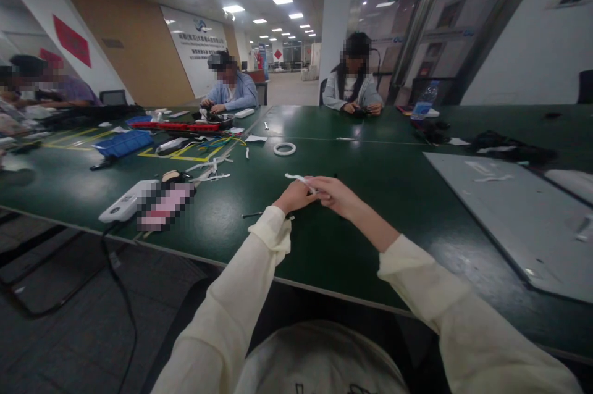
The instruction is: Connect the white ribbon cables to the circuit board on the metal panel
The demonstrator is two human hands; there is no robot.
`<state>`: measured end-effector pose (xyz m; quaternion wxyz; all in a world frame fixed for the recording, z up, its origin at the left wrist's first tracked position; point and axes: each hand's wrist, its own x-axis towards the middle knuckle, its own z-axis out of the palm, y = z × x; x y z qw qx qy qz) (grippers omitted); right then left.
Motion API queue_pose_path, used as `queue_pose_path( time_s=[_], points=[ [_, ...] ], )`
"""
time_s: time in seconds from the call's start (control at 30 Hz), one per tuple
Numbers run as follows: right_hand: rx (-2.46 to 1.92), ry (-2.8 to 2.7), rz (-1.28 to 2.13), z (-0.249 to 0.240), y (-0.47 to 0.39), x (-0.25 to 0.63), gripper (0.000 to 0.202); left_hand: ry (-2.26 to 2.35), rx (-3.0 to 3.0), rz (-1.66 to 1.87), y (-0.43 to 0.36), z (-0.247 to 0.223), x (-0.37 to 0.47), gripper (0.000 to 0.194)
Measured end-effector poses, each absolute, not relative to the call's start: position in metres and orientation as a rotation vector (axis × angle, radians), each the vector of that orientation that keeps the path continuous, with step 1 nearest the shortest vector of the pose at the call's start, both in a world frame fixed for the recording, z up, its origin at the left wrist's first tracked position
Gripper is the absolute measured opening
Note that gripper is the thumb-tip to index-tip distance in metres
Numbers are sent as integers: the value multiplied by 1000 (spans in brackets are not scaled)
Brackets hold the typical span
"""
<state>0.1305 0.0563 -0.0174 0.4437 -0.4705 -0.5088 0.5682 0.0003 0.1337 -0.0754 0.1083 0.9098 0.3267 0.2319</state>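
Over the green table, my two hands meet in front of me. A thin, crumpled white strip pokes out to the left above the knuckles. My right hand pinches it, fingers bent toward the other hand. My left hand is closed on the lower part of the same strip, though the exact grip is partly hidden by the right fingers. Beyond the hands lies a white ring-shaped roll, probably tape. A thin dark piece lies beside my left wrist.
Left on the table are white strip scraps, a pink phone-like item, a white corded box and a blue tray. A grey board lies right, a bottle behind it. Several people sit around the table.
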Motion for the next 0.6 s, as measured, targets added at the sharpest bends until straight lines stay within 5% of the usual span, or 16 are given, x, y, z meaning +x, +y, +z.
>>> queue_pose_path(
  time_s=[0.17,0.43,0.6],
  points=[
    [-1504,-1687,891,-37,59,112,28,785,2774,554,141,-77,-4,46],
    [-1840,-2192,103,-29,48,111,51,902,2799,482,147,-86,1,46],
    [-1874,-2193,7,-12,44,133,52,970,2777,502,147,-88,2,44]
  ],
)
